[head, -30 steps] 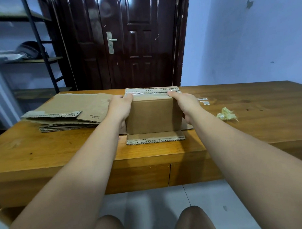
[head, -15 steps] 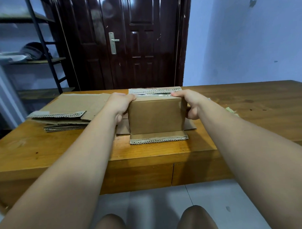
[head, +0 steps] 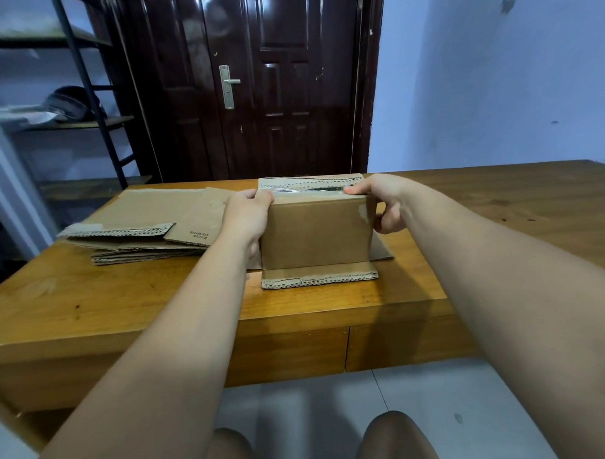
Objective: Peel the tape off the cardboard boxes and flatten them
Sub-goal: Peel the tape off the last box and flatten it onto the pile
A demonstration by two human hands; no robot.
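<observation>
Head camera is showing us seated at a wooden table (head: 132,304), and we are holding a cardboard box (head: 315,232) that is standing in the middle of the frame, on the tabletop. Our left hand (head: 249,214) is gripping the box's upper left corner, with its fingers curling over the top edge. Our right hand (head: 384,202) is gripping the upper right corner, with the thumb lying along the top edge and the other fingers curling against the right side. Shiny clear tape (head: 310,192) is running across the top of the box between our two hands. One lower flap (head: 318,276) is lying flat on the table toward the bottom of the frame, its torn corrugated edge facing us, and part of another is sticking out at the box's lower right. Just left of the box, a stack of flattened cardboard (head: 140,228) is resting on the table, partly behind our left forearm. A dark door (head: 265,76) is filling the upper middle of the frame, and a metal shelf (head: 80,82) is standing at the upper left.
</observation>
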